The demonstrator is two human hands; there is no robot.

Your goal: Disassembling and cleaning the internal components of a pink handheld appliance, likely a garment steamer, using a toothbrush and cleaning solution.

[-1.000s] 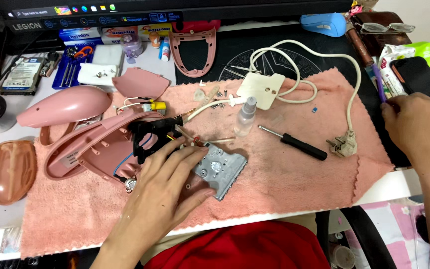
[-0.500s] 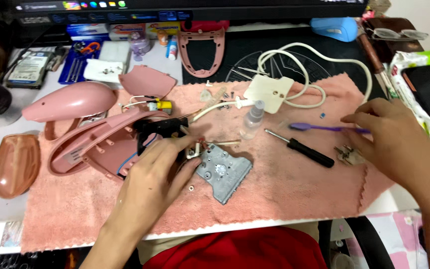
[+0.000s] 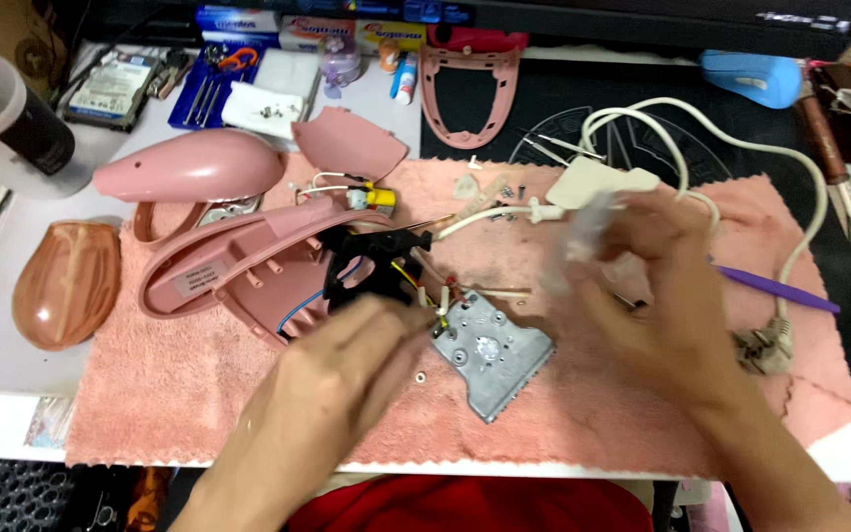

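My left hand (image 3: 347, 369) is blurred and hovers over the pink towel (image 3: 199, 404), just left of a grey metal plate (image 3: 492, 357) and below a black wired part (image 3: 366, 261) of an opened pink iron body (image 3: 238, 271). I cannot make out anything in its fingers. My right hand (image 3: 667, 310) is raised over the middle of the towel, fingers curled round a small clear bottle (image 3: 588, 222) that shows only as a pale blur. A purple tool (image 3: 775, 291) lies on the towel right of that hand.
A pink top shell (image 3: 189, 167), a pink flap (image 3: 347, 143) and a brown oval piece (image 3: 66, 281) lie at left. A white cord (image 3: 810, 187) ends in a plug (image 3: 765, 345) at right. Behind stand a cup (image 3: 12, 123), a pink frame (image 3: 470, 84) and a blue mouse (image 3: 752, 77).
My right hand has let go of the purple tool, which now lies on the towel, and has moved left to the clear bottle. My left hand has slid off the metal plate.
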